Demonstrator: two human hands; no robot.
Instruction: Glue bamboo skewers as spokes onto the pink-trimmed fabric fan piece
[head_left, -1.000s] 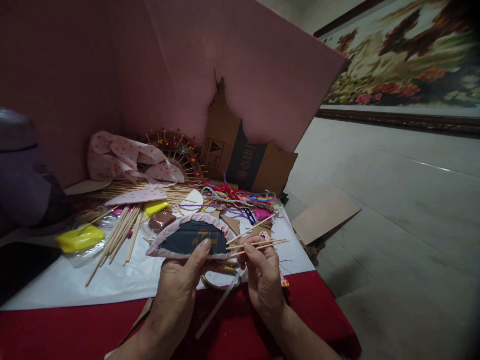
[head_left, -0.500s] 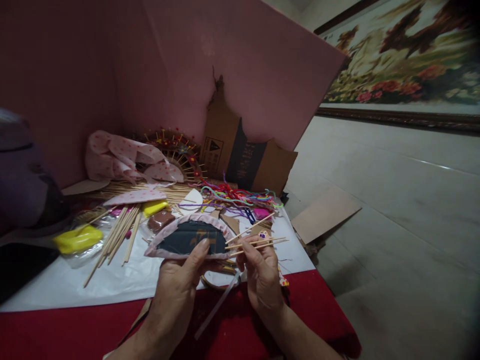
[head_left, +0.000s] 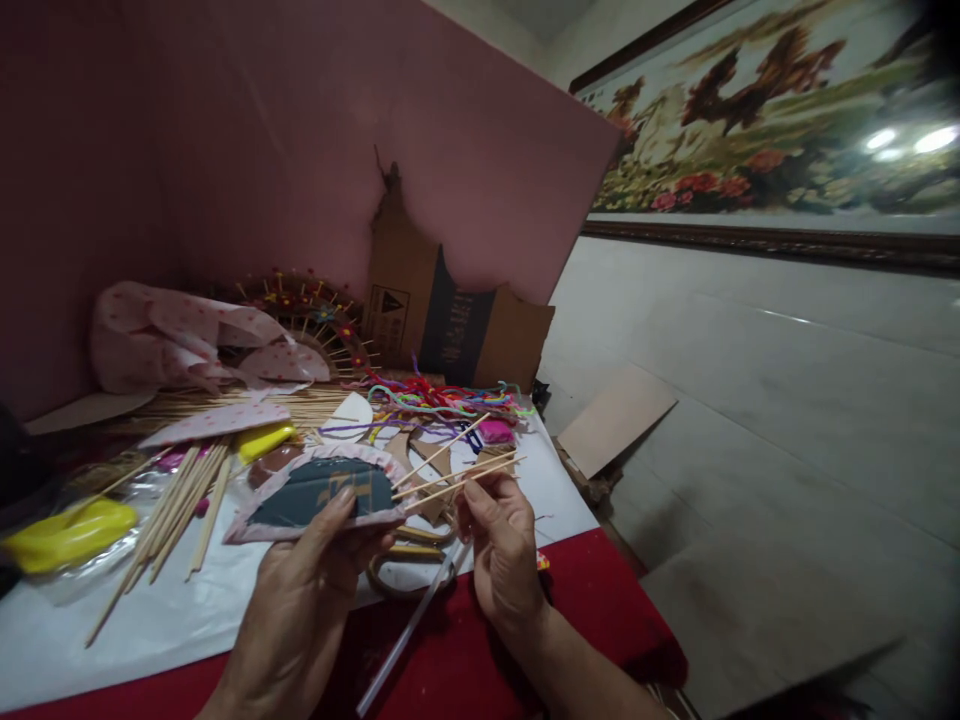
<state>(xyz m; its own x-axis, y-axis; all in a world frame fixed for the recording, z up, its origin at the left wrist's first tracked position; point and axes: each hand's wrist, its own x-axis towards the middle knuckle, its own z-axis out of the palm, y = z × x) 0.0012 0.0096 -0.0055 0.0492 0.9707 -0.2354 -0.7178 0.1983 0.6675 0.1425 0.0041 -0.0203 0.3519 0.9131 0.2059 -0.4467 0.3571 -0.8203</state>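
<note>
My left hand [head_left: 315, 580] is closed on a half-oval cardboard piece [head_left: 300, 497], its thumb pressed on the dark face. Gathered pink fabric wraps the edge of the piece. Several thin wooden sticks [head_left: 442, 443] jut from its right end. At those sticks my right hand [head_left: 499, 540] is closed, thumb and fingers pinching the lower ones. Below the hands lies a clear glue stick [head_left: 401, 640], slanting across the red cloth. Scissors with brownish handles [head_left: 409, 580] are partly hidden behind my left hand and the piece.
Loose wooden sticks [head_left: 172, 510] and yellow clay in a bag [head_left: 71, 535] lie at left. Coloured pipe cleaners [head_left: 450, 395] and torn cardboard [head_left: 495, 335] stand behind. A decorated stick arch [head_left: 300, 300] and dotted pink fabric [head_left: 157, 335] are at back left.
The view has swung right, so the scene sits further left. Both hands still hold the piece and sticks; my right hand now sits slightly farther out along the sticks.
</note>
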